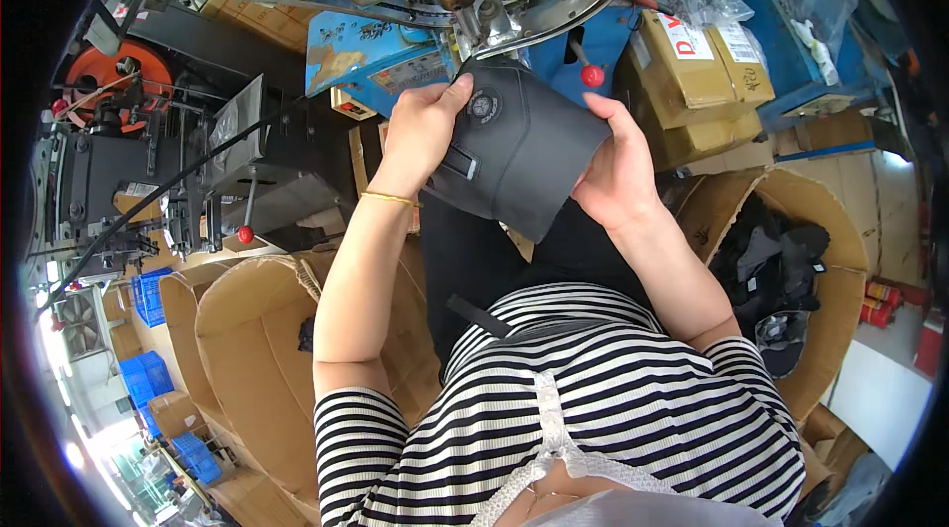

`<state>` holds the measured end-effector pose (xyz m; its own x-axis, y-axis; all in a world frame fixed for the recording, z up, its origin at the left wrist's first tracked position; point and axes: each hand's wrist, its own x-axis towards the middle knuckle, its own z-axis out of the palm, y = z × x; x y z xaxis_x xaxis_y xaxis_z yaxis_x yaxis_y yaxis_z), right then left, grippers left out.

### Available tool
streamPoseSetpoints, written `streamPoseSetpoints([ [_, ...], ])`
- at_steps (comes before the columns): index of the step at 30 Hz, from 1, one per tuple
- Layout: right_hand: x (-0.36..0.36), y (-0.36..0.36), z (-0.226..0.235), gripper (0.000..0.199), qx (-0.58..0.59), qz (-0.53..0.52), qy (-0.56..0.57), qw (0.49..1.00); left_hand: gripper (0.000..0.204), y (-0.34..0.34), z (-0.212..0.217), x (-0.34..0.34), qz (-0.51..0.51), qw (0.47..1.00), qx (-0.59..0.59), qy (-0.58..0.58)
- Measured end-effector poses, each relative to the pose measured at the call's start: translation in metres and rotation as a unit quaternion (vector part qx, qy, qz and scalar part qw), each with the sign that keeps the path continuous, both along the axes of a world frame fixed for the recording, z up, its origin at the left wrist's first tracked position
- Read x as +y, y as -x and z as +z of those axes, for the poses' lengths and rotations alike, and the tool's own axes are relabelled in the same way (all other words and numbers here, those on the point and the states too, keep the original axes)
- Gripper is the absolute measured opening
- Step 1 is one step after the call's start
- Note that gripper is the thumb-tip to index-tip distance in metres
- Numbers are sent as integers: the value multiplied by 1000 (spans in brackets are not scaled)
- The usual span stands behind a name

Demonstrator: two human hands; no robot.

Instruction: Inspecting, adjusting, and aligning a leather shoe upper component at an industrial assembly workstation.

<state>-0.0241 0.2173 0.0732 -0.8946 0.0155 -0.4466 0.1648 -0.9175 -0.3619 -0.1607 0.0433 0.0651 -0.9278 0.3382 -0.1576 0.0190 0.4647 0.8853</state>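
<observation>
Piece: the black piece [534, 156] is lying in the upper middle of the frame, its upper edge sitting right below the machine head [489, 25]. Whether that edge is touching the metal or stopping just short, I cannot tell.

Key relation, as judged: upper edge to machine head. The piece is spreading down and rightward from the left fingertips and leftward from the right hand. Long axis: unclear, the piece showing nearly as broad as long; its seam is running from the upper edge toward the lower middle. The left hand [420, 131] is the nearer one to the head.

Left pose: forearm rising from the lower left, wrist bending inward, thumb pressing beside the round emblem [484, 107]. It is apparently pinching the edge, the other fingers hiding beneath.

Right pose: forearm slanting up and left, the right hand [625, 176] cupping the right edge. Its thumb is standing apart, below the red knob [593, 76]; the remaining fingers are mostly hiding underneath, so their grip I cannot tell.
</observation>
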Motion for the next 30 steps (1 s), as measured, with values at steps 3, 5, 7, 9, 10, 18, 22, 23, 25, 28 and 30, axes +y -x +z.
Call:
streamPoseSetpoints([
  [3,3,1,-7,33,11,20,-63,998,44,-4,6,5,-5,1000,1,5],
  [5,-5,0,9,24,-41,-29,-86,995,44,-6,3,4,4,999,25,23],
  [7,-5,2,11,23,-36,-34,-84,995,44,-3,-2,3,6,1000,16,5],
  [9,-2,4,5,23,-32,-38,-82,995,45,-5,-7,3,8,1000,6,-13],
  [10,2,7,1,20,-21,-36,-82,996,45,-5,-8,3,13,999,24,-23],
  [18,1,27,14,16,-25,-34,-129,991,45,-11,5,5,61,995,55,-62],
  [22,0,24,1,14,-40,-26,-133,990,47,-2,12,-1,13,1000,4,0],
  [23,1,23,-2,13,-45,-23,-135,989,48,2,5,-4,3,1000,-20,-9],
  [25,1,23,-2,13,-50,-22,-138,989,49,0,3,-4,6,1000,-2,16],
  [28,0,23,3,13,-54,-25,-138,989,50,-2,4,-3,9,998,21,53],
  [30,-2,23,8,14,-67,-42,-128,989,51,-2,5,-2,11,998,25,64],
])
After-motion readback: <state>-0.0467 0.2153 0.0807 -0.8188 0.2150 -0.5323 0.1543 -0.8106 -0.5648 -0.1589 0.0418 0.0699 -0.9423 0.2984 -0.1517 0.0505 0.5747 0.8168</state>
